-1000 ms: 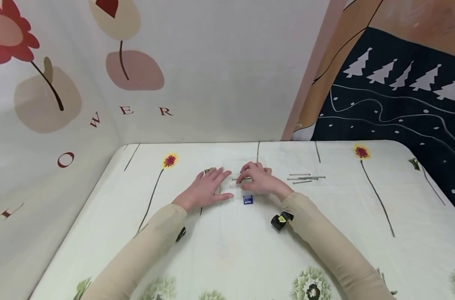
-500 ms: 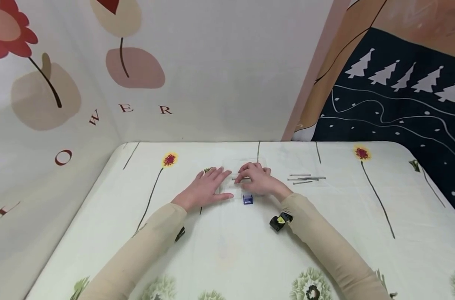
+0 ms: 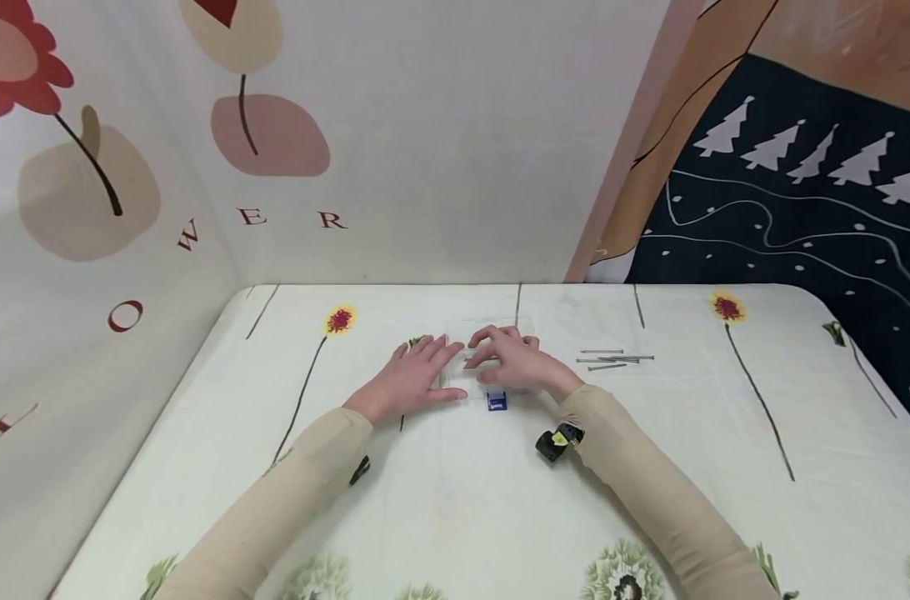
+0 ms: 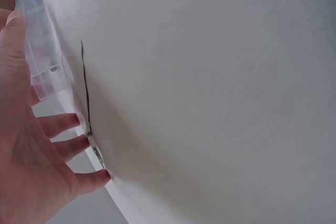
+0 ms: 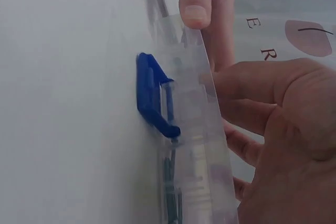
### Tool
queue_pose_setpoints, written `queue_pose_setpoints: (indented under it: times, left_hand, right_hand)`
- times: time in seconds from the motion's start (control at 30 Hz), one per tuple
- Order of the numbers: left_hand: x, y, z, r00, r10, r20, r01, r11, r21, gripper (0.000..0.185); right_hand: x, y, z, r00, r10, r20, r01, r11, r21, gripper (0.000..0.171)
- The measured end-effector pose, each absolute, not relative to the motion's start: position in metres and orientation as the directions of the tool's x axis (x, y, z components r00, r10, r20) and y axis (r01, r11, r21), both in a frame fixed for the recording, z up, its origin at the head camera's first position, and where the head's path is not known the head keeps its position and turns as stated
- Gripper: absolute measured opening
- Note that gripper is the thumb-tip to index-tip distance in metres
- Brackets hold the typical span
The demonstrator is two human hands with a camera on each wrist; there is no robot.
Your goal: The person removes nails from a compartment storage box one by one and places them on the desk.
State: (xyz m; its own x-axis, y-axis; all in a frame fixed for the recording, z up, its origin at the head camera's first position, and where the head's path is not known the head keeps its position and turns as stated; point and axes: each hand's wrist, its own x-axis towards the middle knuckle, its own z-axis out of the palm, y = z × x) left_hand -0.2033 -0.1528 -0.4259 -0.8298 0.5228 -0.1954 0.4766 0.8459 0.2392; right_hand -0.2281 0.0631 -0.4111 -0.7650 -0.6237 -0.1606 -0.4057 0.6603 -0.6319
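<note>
A clear plastic box point(image 3: 473, 380) with a blue latch point(image 3: 497, 402) sits on the table between my hands. My left hand point(image 3: 417, 375) has its fingers spread at the box's left side, with the thumb along the near edge. My right hand point(image 3: 517, 360) reaches over the box with bent, parted fingers. Its fingertips are close to a nail point(image 3: 468, 359) inside. In the right wrist view, dark nails point(image 5: 169, 182) show through the box wall point(image 5: 207, 129), and the right fingers dip behind that wall. In the left wrist view, only part of the box point(image 4: 42, 35) appears.
Several loose nails point(image 3: 622, 360) lie on the cloth right of the box. A flower-patterned cloth point(image 3: 447, 500) covers the table, with printed hangings behind and to the left. A black wrist camera point(image 3: 554, 443) hangs under the right sleeve.
The right fingers have slid slightly left over the box and loosened, with thumb and index now farther apart. My left hand stays in place.
</note>
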Motion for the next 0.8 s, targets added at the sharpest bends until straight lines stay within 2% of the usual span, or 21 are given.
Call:
queue_pose_setpoints:
  times: [0.37,0.57,0.8]
  left_hand:
    - [-0.202,-0.149,-0.424,-0.828,0.53,-0.185,0.486,0.842,0.235,0.082]
    - [-0.202,-0.15,-0.425,-0.826,0.531,-0.189,0.49,0.842,0.224,0.082]
    - [-0.201,-0.152,-0.424,-0.828,0.521,-0.205,0.477,0.848,0.232,0.083]
  right_hand:
    - [-0.225,0.05,-0.412,-0.798,-0.587,-0.139,-0.42,0.706,-0.569,0.013]
    - [-0.225,0.049,-0.413,-0.814,-0.566,-0.132,-0.392,0.702,-0.594,0.006]
    - [-0.225,0.047,-0.413,-0.804,-0.576,-0.147,-0.388,0.696,-0.605,0.004]
